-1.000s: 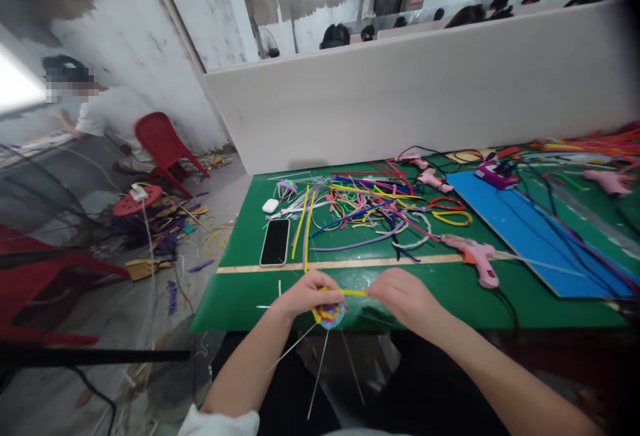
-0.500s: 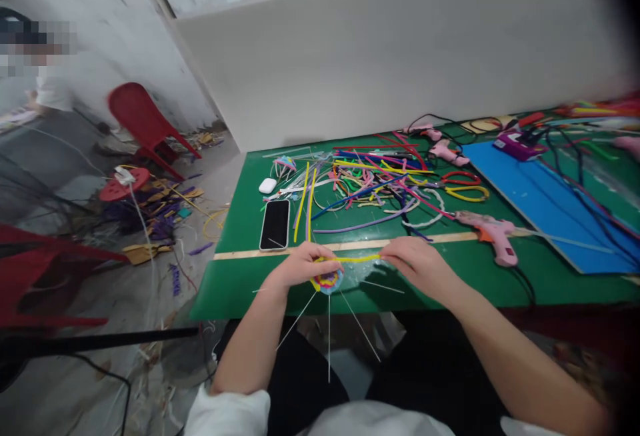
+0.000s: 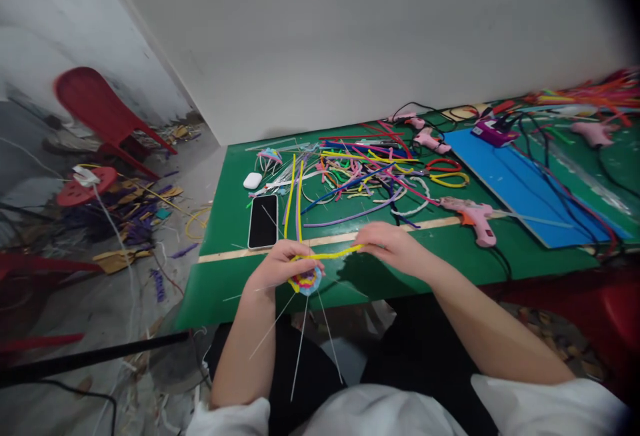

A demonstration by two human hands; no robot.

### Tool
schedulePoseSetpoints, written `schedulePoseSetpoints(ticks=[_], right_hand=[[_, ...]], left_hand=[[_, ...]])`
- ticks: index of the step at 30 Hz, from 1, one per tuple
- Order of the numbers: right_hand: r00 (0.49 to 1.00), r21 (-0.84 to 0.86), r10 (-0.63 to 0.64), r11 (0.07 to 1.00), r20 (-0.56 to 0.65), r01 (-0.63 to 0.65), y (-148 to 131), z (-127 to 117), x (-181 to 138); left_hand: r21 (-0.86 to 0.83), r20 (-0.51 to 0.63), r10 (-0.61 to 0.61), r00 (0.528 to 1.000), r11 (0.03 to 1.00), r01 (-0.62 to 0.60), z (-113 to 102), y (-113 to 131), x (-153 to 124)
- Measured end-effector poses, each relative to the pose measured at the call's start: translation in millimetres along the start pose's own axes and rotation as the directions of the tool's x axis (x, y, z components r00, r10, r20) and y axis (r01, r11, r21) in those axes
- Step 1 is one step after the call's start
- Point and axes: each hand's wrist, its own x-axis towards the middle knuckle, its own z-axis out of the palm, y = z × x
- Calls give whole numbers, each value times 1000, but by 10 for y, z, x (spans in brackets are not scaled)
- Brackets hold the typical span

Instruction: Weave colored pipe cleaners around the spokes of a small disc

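Note:
My left hand (image 3: 286,267) is closed on a small round woven disc (image 3: 309,281), thumb lying across its top. Rings of yellow, pink and light blue show on the disc, and thin pale spokes stick out around it. From the disc a yellow pipe cleaner (image 3: 336,254) runs to my right hand (image 3: 393,249), which pinches its far end. The strand slopes up a little toward the right. Both hands are just above the near part of the green table (image 3: 215,289). Part of the disc is hidden under my left fingers.
Behind the hands lie a phone (image 3: 263,222), a white case (image 3: 253,181) and a pile of coloured pipe cleaners (image 3: 350,173). Scissors (image 3: 449,179), a pink glue gun (image 3: 475,218) with its cord and a blue board (image 3: 505,183) are to the right. A pale partition (image 3: 350,43) stands behind.
The camera view has turned right and slightly down, so the table appears further left. Both hands keep their hold; the yellow strand now slopes upward toward my right hand instead of lying nearly level.

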Motion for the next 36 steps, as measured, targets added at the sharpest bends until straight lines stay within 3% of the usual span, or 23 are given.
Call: schedulePoseSetpoints(ticks=[3,6,11,14,18,23,27,32,36], right_hand=[[994,82,108,991,15,-108,-44,-4,-33],[992,141,126,982,7,-126,-102,-47,-82],[993,2,82,997,-81,-82,-125,-76,-172],[996,-133,18,991,-85,-29,-85,-74,-226],[998,-199,20,980,60,-8,-107,-138,-204],[997,80,34,996,67,-39,-347,-149,69],[959,295,40,947,280,-125,-459,-1,282],[952,269,224,923,210,-276,-438,55,336],[961,225,183,947,207,-229,-466,5,325]], left_hand=[[-81,-29,-44,999,996,42,-31,-12,-34],[-144,-76,-52,996,989,40,-64,-8,-68],[-204,-161,-67,985,978,33,-108,5,-111],[-126,-164,-10,986,992,-11,-124,17,-122],[130,-58,67,996,990,-59,-76,88,-99],[356,138,70,988,927,-116,97,195,-30],[365,84,63,994,927,-90,163,172,-21],[269,5,25,1000,963,-25,157,108,-49],[279,25,49,999,959,-54,151,101,-55]])
